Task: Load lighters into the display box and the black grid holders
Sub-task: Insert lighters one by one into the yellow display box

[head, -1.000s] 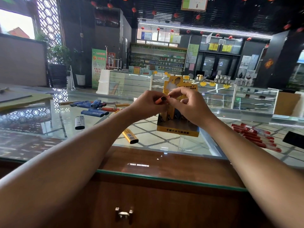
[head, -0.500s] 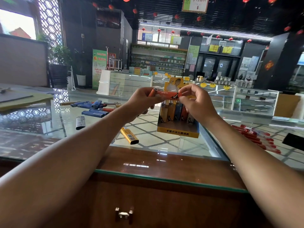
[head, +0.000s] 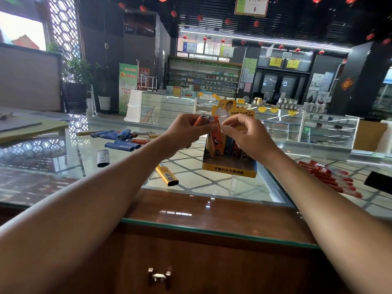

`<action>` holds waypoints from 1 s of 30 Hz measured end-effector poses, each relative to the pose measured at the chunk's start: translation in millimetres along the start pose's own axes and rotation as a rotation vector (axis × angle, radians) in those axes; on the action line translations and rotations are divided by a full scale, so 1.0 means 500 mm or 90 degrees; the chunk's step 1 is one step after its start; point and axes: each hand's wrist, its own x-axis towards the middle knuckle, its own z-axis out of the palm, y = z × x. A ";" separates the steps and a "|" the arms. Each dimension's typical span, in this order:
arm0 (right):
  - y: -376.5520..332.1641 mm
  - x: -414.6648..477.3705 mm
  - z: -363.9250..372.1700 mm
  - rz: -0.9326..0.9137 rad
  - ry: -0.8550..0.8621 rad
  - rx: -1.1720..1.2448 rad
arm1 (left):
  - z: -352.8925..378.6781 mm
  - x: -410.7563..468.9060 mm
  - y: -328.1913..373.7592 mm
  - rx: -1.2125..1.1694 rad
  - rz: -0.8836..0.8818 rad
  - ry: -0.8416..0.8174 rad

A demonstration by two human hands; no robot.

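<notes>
The left grip (head: 185,132) is curled round an orange lighter (head: 199,121). The right grip (head: 248,136) has its fingers pinched close beside a second orange lighter (head: 216,135). I cannot tell if it holds it. That one stands up at the left end of the yellow display box (head: 229,167) on the glass worktop (head: 191,181).
</notes>
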 end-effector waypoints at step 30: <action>0.039 0.017 -0.035 0.055 0.127 0.013 | 0.010 0.018 -0.032 0.135 0.035 -0.009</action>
